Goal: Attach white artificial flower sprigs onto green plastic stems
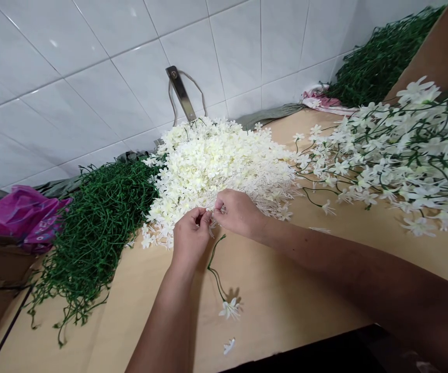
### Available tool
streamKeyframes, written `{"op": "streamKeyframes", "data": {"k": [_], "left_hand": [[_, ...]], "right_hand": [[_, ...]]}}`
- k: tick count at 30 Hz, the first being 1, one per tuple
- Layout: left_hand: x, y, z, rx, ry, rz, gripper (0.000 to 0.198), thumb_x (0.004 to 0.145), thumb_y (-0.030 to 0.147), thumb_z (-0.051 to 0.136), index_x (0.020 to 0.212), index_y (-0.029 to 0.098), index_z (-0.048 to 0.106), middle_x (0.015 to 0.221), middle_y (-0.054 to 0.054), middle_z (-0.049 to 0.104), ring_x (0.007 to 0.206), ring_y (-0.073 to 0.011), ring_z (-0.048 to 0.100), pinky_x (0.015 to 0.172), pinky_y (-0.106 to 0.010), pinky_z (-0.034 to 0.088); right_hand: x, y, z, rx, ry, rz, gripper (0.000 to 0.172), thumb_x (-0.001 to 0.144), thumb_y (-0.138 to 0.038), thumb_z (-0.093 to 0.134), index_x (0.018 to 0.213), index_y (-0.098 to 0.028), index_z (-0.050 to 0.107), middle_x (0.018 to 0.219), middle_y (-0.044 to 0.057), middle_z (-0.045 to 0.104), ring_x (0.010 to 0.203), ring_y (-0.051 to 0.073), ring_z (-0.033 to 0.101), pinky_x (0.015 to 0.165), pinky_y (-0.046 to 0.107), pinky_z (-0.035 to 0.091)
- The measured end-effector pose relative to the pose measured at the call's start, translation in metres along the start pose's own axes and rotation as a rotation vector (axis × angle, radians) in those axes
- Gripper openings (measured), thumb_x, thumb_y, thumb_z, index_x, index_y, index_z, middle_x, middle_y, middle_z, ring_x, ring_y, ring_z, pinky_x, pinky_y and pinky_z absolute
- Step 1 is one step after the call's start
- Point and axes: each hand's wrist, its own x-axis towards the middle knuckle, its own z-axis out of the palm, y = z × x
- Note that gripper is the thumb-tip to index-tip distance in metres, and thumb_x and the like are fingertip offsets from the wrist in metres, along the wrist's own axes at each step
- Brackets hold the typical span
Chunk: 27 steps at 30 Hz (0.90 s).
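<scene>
My left hand (190,233) and my right hand (237,211) meet at the front edge of a big heap of white artificial flower heads (212,160). Both are closed in a pinch, fingertips almost touching. A bit of a small white flower piece shows between them; its shape is mostly hidden by the fingers. Just below my hands is a green artificial stem (217,280) with a white flower (229,309) at its lower end. Its upper tip ends close under my fingers, apart from them. A loose white petal piece (229,346) lies nearer the table edge.
Bare green stems (103,228) are heaped at left, beside a purple plastic bag (29,215) and a cardboard box (0,269). Stemmed white flowers (406,160) pile up at right. More green stems (383,57) lie behind, by a brown board (437,57). A tiled wall (138,46) backs the table.
</scene>
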Motion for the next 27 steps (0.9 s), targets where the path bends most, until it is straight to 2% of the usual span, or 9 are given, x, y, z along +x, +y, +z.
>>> {"op": "streamKeyframes", "data": {"k": [3, 6, 10, 15, 20, 27], "left_hand": [[0.0, 0.0, 0.0, 0.051, 0.001, 0.024, 0.019, 0.077, 0.031, 0.044, 0.066, 0.019, 0.053, 0.057, 0.003, 0.052, 0.052, -0.0103, 0.041, 0.049, -0.021, 0.028], [-0.001, 0.006, -0.004, 0.185, 0.015, 0.077, 0.022, 0.077, 0.028, 0.042, 0.058, 0.019, 0.047, 0.053, 0.003, 0.046, 0.051, -0.0104, 0.038, 0.049, -0.022, 0.026], [-0.003, 0.016, -0.01, 0.309, 0.059, 0.084, 0.024, 0.076, 0.026, 0.043, 0.054, 0.018, 0.043, 0.052, 0.002, 0.044, 0.051, -0.0109, 0.036, 0.05, -0.023, 0.025], [-0.003, 0.011, -0.01, 0.06, 0.018, -0.017, 0.023, 0.076, 0.033, 0.046, 0.058, 0.018, 0.049, 0.053, 0.002, 0.049, 0.05, -0.0105, 0.04, 0.05, -0.022, 0.029], [0.0, 0.004, -0.01, -0.23, -0.013, -0.092, 0.022, 0.072, 0.035, 0.051, 0.06, 0.016, 0.052, 0.054, 0.002, 0.05, 0.05, -0.0095, 0.042, 0.049, -0.021, 0.031], [0.002, 0.005, -0.011, -0.373, -0.071, -0.11, 0.024, 0.073, 0.032, 0.051, 0.056, 0.015, 0.05, 0.05, 0.003, 0.046, 0.049, -0.0082, 0.039, 0.049, -0.021, 0.031]], "right_hand": [[0.0, 0.0, 0.001, -0.017, -0.002, 0.003, 0.006, 0.066, -0.016, 0.05, 0.063, -0.014, 0.055, 0.072, 0.005, 0.059, 0.068, 0.014, 0.053, 0.062, 0.024, 0.037], [-0.001, 0.0, 0.002, 0.001, 0.004, -0.019, 0.007, 0.068, -0.015, 0.049, 0.066, -0.014, 0.056, 0.073, 0.005, 0.059, 0.069, 0.014, 0.052, 0.062, 0.024, 0.037], [-0.001, 0.001, 0.005, 0.127, 0.012, -0.035, 0.008, 0.073, -0.015, 0.049, 0.072, -0.013, 0.057, 0.076, 0.004, 0.059, 0.068, 0.011, 0.052, 0.064, 0.022, 0.038], [0.001, 0.001, 0.005, 0.251, 0.014, -0.038, 0.007, 0.074, -0.016, 0.051, 0.074, -0.013, 0.056, 0.077, 0.004, 0.059, 0.072, 0.011, 0.052, 0.065, 0.022, 0.039], [0.002, 0.001, 0.003, 0.331, -0.022, 0.019, 0.008, 0.073, -0.017, 0.05, 0.07, -0.012, 0.056, 0.07, 0.002, 0.059, 0.065, 0.009, 0.051, 0.06, 0.021, 0.038], [0.004, 0.005, 0.003, 0.408, -0.071, 0.069, 0.008, 0.072, -0.017, 0.05, 0.067, -0.012, 0.055, 0.065, 0.001, 0.058, 0.062, 0.009, 0.051, 0.057, 0.021, 0.037]]}}
